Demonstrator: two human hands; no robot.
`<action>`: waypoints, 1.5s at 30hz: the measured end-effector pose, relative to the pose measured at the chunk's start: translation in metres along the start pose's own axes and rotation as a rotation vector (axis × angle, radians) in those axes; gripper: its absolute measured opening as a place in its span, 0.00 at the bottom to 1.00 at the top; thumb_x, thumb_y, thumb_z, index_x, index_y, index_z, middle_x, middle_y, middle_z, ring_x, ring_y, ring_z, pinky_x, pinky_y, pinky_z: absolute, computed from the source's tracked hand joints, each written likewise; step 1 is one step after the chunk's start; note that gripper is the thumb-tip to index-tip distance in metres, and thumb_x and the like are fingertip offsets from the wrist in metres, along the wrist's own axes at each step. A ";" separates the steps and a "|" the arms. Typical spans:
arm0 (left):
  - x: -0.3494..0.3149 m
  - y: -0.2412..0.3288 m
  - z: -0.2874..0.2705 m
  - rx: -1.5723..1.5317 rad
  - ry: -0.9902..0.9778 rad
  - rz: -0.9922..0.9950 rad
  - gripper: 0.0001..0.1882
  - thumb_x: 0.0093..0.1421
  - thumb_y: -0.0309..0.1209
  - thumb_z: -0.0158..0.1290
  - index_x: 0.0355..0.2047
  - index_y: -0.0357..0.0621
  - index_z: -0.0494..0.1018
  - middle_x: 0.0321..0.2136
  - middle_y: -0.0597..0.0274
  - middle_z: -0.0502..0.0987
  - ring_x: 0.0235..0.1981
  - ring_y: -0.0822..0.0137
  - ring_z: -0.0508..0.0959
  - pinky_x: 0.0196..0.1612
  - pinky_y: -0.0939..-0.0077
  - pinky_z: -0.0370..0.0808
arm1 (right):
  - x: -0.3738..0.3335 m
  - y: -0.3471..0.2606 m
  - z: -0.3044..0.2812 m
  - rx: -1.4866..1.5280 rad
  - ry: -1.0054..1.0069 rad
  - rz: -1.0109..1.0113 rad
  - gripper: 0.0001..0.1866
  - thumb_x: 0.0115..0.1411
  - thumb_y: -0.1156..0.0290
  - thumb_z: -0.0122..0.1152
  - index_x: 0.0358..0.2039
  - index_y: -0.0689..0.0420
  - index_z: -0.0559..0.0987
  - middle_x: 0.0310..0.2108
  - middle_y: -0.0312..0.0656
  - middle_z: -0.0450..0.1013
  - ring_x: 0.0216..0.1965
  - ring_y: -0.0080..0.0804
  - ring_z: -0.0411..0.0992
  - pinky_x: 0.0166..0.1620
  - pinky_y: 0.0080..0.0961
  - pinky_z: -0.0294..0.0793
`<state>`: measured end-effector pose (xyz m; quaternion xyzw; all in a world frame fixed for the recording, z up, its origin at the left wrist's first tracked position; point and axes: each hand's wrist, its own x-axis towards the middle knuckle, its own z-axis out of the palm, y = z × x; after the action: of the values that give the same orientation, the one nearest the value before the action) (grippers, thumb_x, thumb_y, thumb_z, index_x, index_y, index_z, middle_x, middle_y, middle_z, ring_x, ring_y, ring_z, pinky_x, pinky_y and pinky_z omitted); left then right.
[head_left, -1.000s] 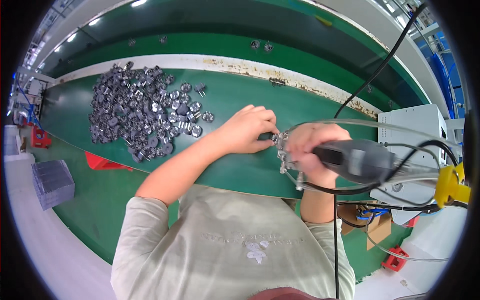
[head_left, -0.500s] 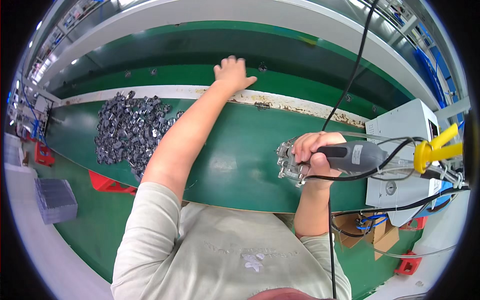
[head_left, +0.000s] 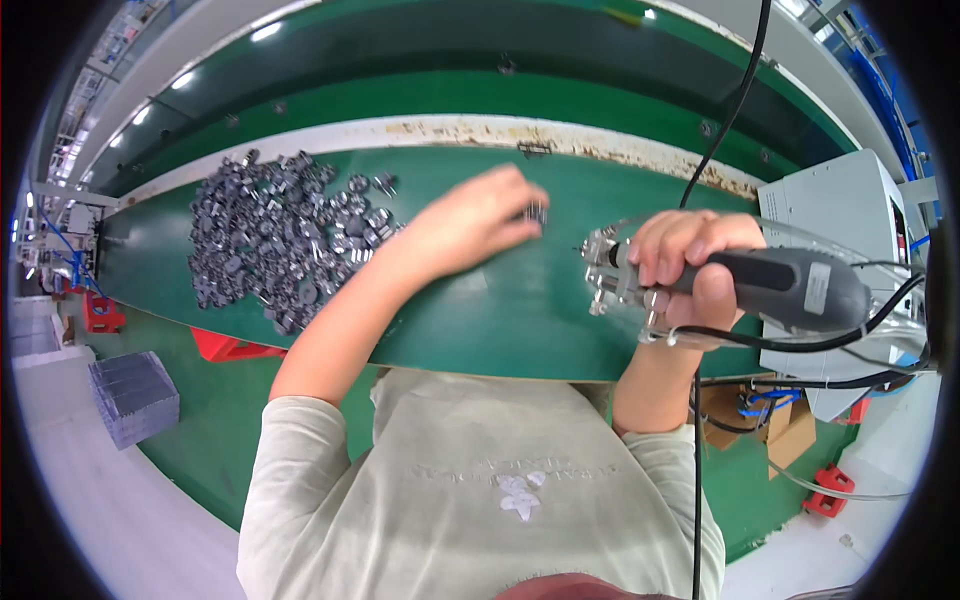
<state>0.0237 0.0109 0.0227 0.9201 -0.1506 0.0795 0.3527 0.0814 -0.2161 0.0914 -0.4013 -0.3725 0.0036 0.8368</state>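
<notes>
"What's going on here?"

"The left hand (head_left: 480,217) pinches a little dark part (head_left: 537,213). It's blurry, so I can't tell its exact shape. The right hand (head_left: 700,245) is wrapped around a grey handheld power tool (head_left: 795,288)."

"Where is the little dark part?"

"By the fingertips, over the green worktop (head_left: 470,315). It's between the heap of small parts (head_left: 290,225) and the tool's metal front end (head_left: 600,250), not touching the tool."

"Which step is this?"

"I think it's holding one part near the tool."

"What does the next move need?"

"Probably a firm pinch, and both hands lined up so part and tool meet straight."
</notes>
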 end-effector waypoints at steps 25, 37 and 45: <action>-0.030 -0.004 0.036 -0.096 0.025 0.036 0.15 0.52 0.32 0.66 0.39 0.42 0.78 0.37 0.60 0.73 0.42 0.56 0.73 0.47 0.62 0.71 | -0.001 0.022 -0.001 -0.067 -0.215 0.137 0.12 0.62 0.67 0.65 0.34 0.57 0.69 0.20 0.39 0.69 0.19 0.31 0.69 0.28 0.36 0.75; -0.029 -0.006 0.035 -0.114 -0.010 0.034 0.15 0.52 0.32 0.66 0.39 0.42 0.78 0.37 0.60 0.74 0.44 0.55 0.73 0.48 0.62 0.69 | 0.001 0.036 0.017 -0.167 -0.257 0.126 0.11 0.56 0.82 0.66 0.30 0.60 0.70 0.19 0.38 0.71 0.19 0.24 0.69 0.23 0.22 0.70; -0.027 -0.009 0.038 -0.121 0.004 0.055 0.15 0.53 0.32 0.66 0.40 0.44 0.79 0.37 0.61 0.74 0.44 0.57 0.74 0.50 0.62 0.69 | 0.001 0.020 0.014 0.050 -0.171 0.110 0.14 0.55 0.77 0.72 0.31 0.60 0.71 0.22 0.41 0.72 0.21 0.33 0.71 0.27 0.32 0.74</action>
<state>0.0025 -0.0021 -0.0181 0.8925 -0.1797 0.0818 0.4056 0.0789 -0.1926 0.0843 -0.3986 -0.4194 0.0931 0.8102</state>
